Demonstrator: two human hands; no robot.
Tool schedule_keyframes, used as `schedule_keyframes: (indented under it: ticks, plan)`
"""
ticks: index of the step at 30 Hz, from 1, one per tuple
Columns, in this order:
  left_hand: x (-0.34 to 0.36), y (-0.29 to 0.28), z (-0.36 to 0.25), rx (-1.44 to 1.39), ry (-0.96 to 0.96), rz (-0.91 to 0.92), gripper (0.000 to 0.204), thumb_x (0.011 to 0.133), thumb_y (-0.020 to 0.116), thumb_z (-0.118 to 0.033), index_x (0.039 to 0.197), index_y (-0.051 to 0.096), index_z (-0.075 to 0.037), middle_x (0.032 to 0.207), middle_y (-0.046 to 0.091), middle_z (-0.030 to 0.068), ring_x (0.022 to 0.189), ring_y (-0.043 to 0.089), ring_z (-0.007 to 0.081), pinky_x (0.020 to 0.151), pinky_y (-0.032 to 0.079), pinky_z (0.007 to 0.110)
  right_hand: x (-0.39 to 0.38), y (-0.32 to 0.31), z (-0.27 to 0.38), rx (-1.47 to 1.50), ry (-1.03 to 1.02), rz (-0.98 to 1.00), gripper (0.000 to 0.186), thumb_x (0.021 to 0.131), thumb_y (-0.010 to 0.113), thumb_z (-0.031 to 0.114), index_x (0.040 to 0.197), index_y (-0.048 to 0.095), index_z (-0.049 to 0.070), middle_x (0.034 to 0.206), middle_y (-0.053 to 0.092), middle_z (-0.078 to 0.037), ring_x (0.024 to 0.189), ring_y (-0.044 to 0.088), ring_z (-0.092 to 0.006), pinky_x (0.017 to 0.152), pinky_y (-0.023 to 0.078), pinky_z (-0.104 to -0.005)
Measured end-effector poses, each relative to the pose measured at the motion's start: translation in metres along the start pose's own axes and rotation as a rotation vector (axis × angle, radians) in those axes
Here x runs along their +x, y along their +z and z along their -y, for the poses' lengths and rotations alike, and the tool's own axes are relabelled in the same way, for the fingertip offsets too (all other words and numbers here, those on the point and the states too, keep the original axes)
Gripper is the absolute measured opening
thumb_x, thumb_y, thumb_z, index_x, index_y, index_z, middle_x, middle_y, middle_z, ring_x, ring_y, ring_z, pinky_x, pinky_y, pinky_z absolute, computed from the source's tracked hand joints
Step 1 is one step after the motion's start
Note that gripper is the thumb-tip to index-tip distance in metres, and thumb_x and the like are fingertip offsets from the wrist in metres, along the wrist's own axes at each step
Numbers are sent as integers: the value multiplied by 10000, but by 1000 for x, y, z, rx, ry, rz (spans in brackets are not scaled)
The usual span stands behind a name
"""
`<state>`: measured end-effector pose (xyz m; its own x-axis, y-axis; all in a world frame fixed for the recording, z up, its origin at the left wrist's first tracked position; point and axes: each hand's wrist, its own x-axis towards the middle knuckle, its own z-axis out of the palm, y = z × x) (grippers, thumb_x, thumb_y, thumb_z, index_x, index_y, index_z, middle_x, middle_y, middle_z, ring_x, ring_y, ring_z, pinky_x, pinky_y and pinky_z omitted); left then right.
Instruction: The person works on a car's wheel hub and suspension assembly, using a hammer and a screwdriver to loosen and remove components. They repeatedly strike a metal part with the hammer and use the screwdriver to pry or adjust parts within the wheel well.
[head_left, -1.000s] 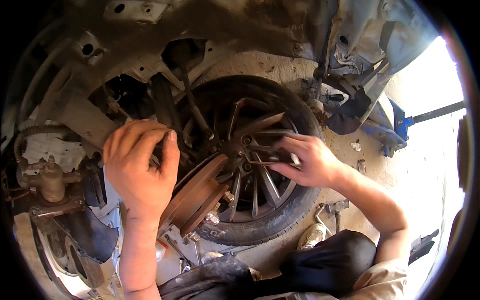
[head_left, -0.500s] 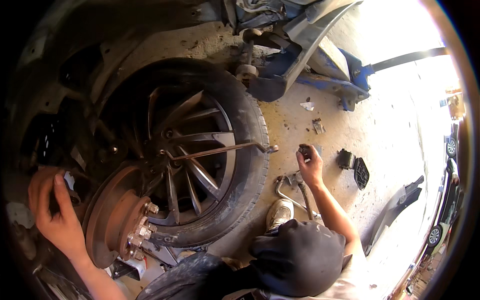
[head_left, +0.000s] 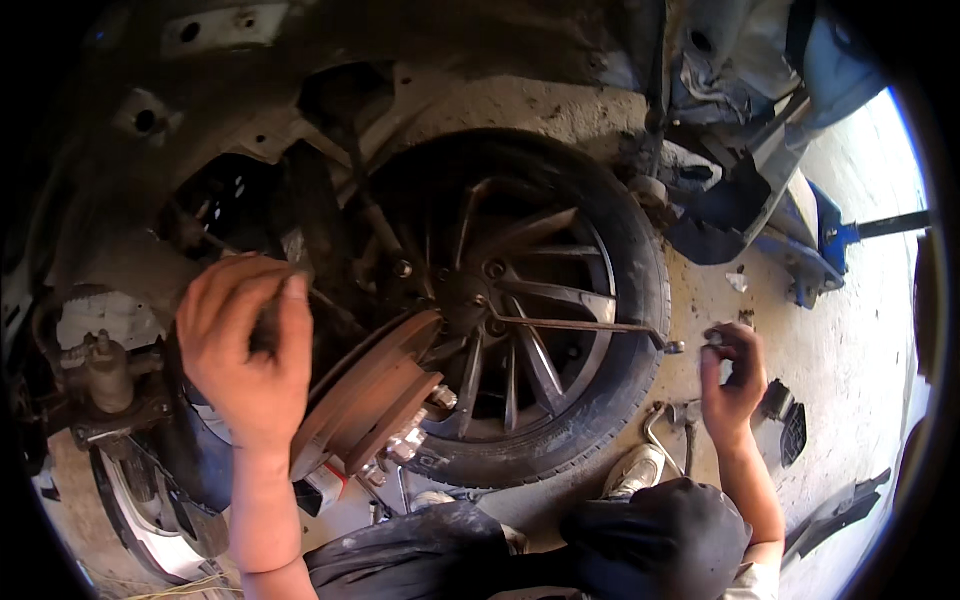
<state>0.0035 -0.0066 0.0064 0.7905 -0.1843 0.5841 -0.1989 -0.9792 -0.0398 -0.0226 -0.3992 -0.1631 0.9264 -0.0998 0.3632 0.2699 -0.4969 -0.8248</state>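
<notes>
My left hand [head_left: 250, 345] is raised beside the rusty brake disc [head_left: 350, 400], fingers curled and thumb bent up toward the index finger. Its fingertips are partly hidden, and I cannot make out what, if anything, is between them. My right hand [head_left: 735, 385] pinches a small dark piece [head_left: 713, 338], too small to name, right of the tire. Several bright nuts sit on studs on the disc's hub [head_left: 405, 440]. Beyond it lies a wheel with a tire [head_left: 600, 440]. A long bent bar wrench [head_left: 590, 325] rests across its spokes.
Overhead spans the dark wheel arch [head_left: 480, 50]. A brake caliper [head_left: 112, 385] is at the left. A blue jack [head_left: 800, 255] stands at the far right. On the floor lie a tool with a bent handle [head_left: 655, 440], a black plastic box and lid [head_left: 792, 430] and a dark trim piece [head_left: 835, 520].
The view has swung left, so the wheel and disc sit further right. My left hand has lifted a little beside the disc. The right hand still pinches the small dark piece.
</notes>
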Motion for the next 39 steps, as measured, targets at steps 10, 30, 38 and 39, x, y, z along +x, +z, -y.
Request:
schedule_keyframes:
  ticks: [10,30,38,39]
  plan:
    - [-3,0,5,-35,-16,-131,69,774,742,-150,773,682,-115,854,689,-12,901,656,227,851,471,390,138,169,125,-6,-688,748,298,830,692,114,1125,669,79,998,658,-124,907,666,-343,772,555,-437]
    - [-5,-1,8,-88,-32,-126,68,803,736,-134,794,696,-79,860,698,32,904,655,258,845,468,397,133,203,135,-121,-788,757,290,774,756,194,1003,679,32,880,646,-142,817,650,-360,704,527,-451]
    - [-5,-1,7,-70,-33,-127,80,816,730,-145,791,698,-76,863,699,34,902,652,258,844,468,395,130,205,135,-154,-760,746,293,781,759,227,959,653,19,876,662,-157,812,660,-369,706,531,-453]
    - [-5,-1,7,-71,-36,-126,82,817,730,-147,790,698,-76,862,699,34,902,652,258,844,468,395,131,203,137,-160,-759,750,294,780,754,215,979,657,21,877,661,-158,814,661,-369,708,533,-452]
